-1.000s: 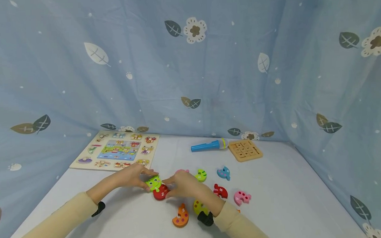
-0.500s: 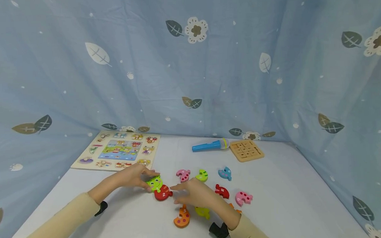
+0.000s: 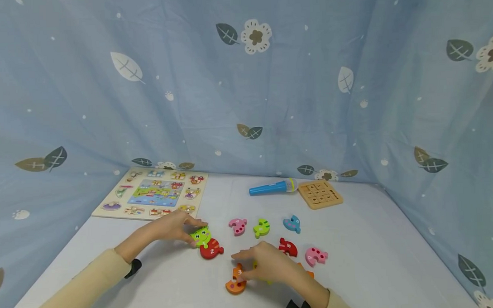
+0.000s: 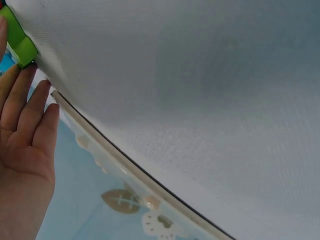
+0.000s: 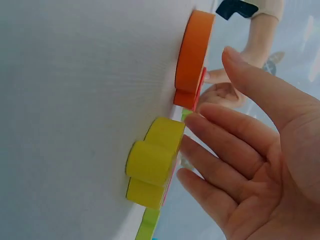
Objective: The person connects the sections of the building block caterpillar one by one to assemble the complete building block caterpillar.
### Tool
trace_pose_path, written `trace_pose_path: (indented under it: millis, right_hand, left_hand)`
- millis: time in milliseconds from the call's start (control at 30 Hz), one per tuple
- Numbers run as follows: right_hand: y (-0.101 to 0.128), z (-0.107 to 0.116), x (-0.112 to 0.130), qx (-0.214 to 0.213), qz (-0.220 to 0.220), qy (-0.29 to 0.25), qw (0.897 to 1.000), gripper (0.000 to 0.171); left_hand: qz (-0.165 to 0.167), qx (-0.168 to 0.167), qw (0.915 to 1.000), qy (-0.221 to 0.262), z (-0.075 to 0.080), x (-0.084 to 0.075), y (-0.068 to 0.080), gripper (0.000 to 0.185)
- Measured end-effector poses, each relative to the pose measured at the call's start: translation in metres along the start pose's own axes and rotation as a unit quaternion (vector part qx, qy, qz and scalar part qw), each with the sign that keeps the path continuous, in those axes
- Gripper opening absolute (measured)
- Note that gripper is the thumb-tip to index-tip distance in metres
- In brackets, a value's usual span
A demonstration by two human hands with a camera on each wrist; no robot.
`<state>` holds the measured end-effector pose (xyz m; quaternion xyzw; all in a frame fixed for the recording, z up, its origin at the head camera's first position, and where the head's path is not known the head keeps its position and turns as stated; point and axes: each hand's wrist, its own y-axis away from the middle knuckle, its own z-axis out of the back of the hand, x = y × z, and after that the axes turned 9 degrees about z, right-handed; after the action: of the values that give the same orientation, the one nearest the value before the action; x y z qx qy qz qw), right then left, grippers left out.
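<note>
My left hand [image 3: 173,228] pinches a green smiling caterpillar-head piece [image 3: 201,236] between thumb and fingers; its green side [image 4: 19,41] shows in the left wrist view. A red piece numbered 2 [image 3: 211,249] fits against that head's right side. Over an orange spotted piece numbered 3 [image 3: 235,285] hovers my right hand [image 3: 267,264], thumb and fingers spread apart and gripping nothing. In the right wrist view the orange piece's edge [image 5: 194,52] and a yellow-green piece [image 5: 153,162] stand near the fingertips. In the head view the right hand mostly covers the yellow-green piece.
Farther back lie pink [image 3: 238,226], green [image 3: 261,228] and blue [image 3: 292,224] pieces. Red [image 3: 288,247] and pink [image 3: 315,256] ones lie to the right. A picture puzzle board [image 3: 110,212], a blue toy microphone [image 3: 270,188] and a wooden number board [image 3: 320,194] stand toward the curtain.
My right hand has let go of the red number 2 piece and moved right and nearer, over the orange piece. The left hand has stayed at the green head.
</note>
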<state>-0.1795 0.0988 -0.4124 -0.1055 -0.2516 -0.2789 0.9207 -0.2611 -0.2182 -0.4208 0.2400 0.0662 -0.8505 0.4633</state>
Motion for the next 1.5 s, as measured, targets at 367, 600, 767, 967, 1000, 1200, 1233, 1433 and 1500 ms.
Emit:
trace_pose_path:
  millis: [367,600,767,967,1000,1200,1233,1433,1500]
  right_hand:
    - [0.007,-0.003,0.006,0.009,0.022,0.047,0.999,0.043]
    - [0.006,-0.009,0.012,0.023,-0.01,0.053,0.998,0.054]
    - [0.006,-0.012,0.015,0.027,-0.006,0.07,0.997,0.055]
    - [0.006,-0.013,0.017,0.029,-0.026,0.063,0.997,0.057]
    - [0.005,-0.014,0.018,0.029,-0.029,0.063,0.997,0.057]
    - [0.004,-0.015,0.021,0.029,-0.034,0.071,0.996,0.053]
    - [0.003,-0.014,0.022,0.03,-0.034,0.07,0.997,0.053]
    - [0.003,-0.013,0.022,0.042,-0.034,0.062,0.997,0.053]
    - [0.004,-0.013,0.021,0.046,-0.031,0.058,0.997,0.053]
  left_hand:
    - [0.015,0.008,0.9998,0.009,0.002,-0.003,0.001,0.059]
    - [0.003,0.028,0.9992,0.028,-0.001,-0.004,0.001,0.061]
    - [-0.01,0.034,0.9993,0.016,0.0,-0.006,0.002,0.062]
    - [-0.019,0.029,0.9994,-0.008,0.0,-0.007,0.002,0.065]
    - [-0.02,0.029,0.9993,-0.01,0.0,-0.007,0.002,0.065]
    - [-0.016,0.029,0.9993,-0.017,-0.001,-0.007,0.001,0.063]
    - [-0.016,0.029,0.9993,-0.017,-0.001,-0.007,0.0,0.063]
    - [-0.023,0.027,0.9993,-0.009,-0.002,-0.009,-0.002,0.062]
    - [-0.022,0.027,0.9993,-0.008,-0.001,-0.011,-0.002,0.061]
